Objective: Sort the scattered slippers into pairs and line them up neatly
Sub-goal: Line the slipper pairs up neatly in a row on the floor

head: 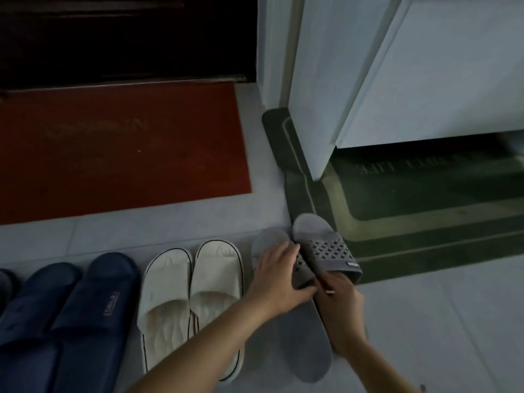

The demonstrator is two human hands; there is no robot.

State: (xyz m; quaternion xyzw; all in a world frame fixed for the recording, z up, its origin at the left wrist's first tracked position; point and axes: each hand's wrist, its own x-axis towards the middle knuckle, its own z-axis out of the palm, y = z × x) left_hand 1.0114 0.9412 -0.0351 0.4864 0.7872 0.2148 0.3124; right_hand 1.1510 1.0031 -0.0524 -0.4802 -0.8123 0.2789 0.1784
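Observation:
Two grey perforated slippers lie at the right end of a row on the tiled floor. My left hand [279, 272] rests over the strap of the left grey slipper [303, 344], whose heel points toward me. My right hand [341, 310] grips the side of the right grey slipper [326, 248], which is tilted and lifted, its toe over the dark mat. To the left a white pair [192, 296] lies side by side, then a navy pair [73, 313].
A red doormat [122, 148] lies before a dark doorway at the back left. A dark green mat [425, 211] spreads under a white cabinet [397, 75] at the right. Another dark slipper [5, 285] peeks in at the far left edge.

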